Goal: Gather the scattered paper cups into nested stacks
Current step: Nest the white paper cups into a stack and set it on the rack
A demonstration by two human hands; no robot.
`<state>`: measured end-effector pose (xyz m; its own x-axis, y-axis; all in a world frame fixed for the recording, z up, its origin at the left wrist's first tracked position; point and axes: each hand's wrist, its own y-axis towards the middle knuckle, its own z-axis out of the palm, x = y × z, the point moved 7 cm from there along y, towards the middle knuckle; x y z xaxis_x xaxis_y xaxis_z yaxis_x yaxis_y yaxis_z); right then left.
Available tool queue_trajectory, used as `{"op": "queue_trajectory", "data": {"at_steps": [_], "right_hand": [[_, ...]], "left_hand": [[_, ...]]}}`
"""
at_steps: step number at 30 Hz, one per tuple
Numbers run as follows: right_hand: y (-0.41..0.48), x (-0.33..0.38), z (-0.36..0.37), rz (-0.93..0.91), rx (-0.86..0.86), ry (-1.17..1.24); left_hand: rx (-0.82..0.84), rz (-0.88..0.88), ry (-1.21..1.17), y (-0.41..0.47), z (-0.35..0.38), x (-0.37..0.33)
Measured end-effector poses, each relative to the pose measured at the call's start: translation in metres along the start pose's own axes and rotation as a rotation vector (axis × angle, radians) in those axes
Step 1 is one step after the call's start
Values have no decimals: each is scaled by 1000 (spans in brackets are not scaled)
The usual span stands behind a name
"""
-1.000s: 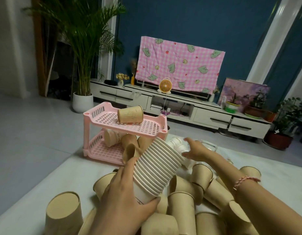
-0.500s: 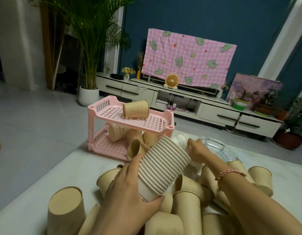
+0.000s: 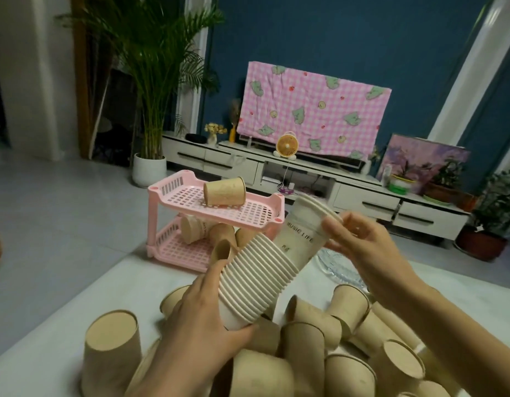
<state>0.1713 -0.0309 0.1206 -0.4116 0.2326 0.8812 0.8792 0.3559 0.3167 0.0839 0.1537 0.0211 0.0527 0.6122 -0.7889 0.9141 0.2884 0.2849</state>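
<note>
My left hand grips the lower end of a long nested stack of white paper cups, tilted up to the right. My right hand holds a small nested group of white cups by the rim, its base pushed into the stack's open end. Several brown paper cups lie scattered on the white surface below both hands. One upturned brown cup stands at the front left.
A pink two-tier plastic rack stands behind the pile, one brown cup lying on its top shelf and several on the lower shelf. A clear glass dish sits under my right wrist. A TV cabinet and potted plants lie beyond.
My right hand picked up a few white cups from behind the stack and brought them to the open end of the stack held by my left hand.
</note>
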Motion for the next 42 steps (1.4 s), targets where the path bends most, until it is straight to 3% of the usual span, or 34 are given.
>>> {"op": "queue_trajectory", "data": {"at_steps": [4,6,9,10,12,14,17,21,26,32,34,36,39,42], "right_hand": [[-26,9,34,-42,94,-19],[-29,17,50,-66,220,-73],[-12,4,56,41,392,-127],[5,-8,45,57,327,-147],[50,-42,7,103,33,-245],[89,-90,-20,271,-117,-345],[126,-149,-24,455,-120,-425],[154,-184,-10,492,-193,-331],[170,-212,0,567,-211,-398],[142,-165,-40,445,-535,-172],[120,-117,-63,287,-683,-89],[92,-58,-73,67,-722,-25],[45,16,-54,-206,-536,6],[1,37,-4,-261,-198,-46]], "left_hand": [[9,13,-134,-5,6,-8],[6,-13,-166,-4,7,-7],[-33,-17,-110,-1,-2,0],[-39,-18,-94,1,-5,2],[-39,-18,-83,4,-9,3],[-36,-28,-62,5,-10,3],[-30,-28,-18,10,-6,4],[-36,-110,10,26,1,11],[-31,-64,-83,32,-3,10],[-63,-73,-86,29,-2,15],[-51,-51,-112,25,-1,10],[-21,-33,-73,21,1,5],[-15,-1,-40,14,2,-6],[-4,21,-25,2,3,-14]]}}
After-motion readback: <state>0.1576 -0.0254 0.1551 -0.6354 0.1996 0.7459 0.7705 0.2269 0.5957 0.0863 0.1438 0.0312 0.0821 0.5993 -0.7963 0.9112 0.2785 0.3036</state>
